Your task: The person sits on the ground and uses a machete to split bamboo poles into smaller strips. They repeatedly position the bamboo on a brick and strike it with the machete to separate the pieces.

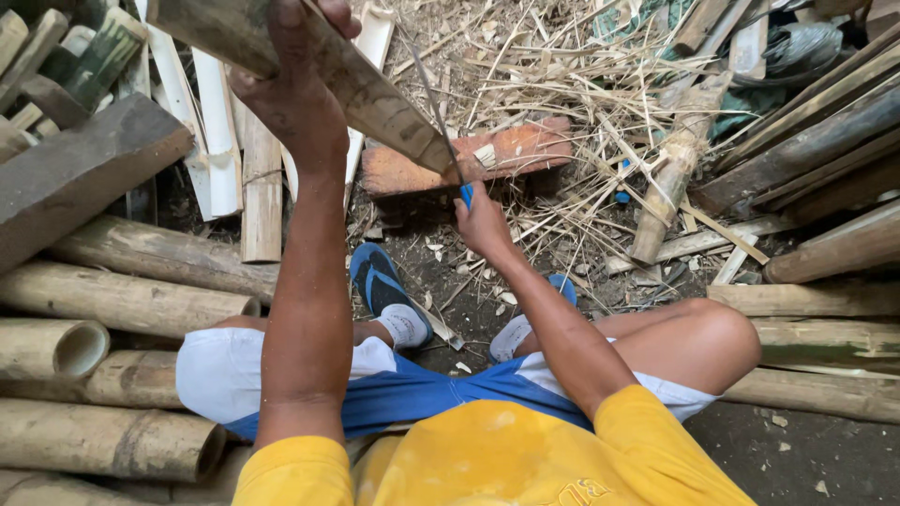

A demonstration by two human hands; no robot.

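My left hand (295, 80) grips a long split bamboo slat (375, 94) and holds it slanting down toward a red brick (511, 152) on the ground. My right hand (483, 220) is closed around the blue handle of a knife (436, 112). Its thin blade runs up along the lower end of the slat, touching its edge. I sit cross-legged in blue shorts and a yellow shirt, with blue sandals and white socks below the hands.
Thick bamboo poles (122, 300) lie stacked at my left. More poles and dark planks (806, 141) lie at the right. White split strips (220, 131) rest behind the left arm. Dry shavings and straw (562, 66) cover the dirt ahead.
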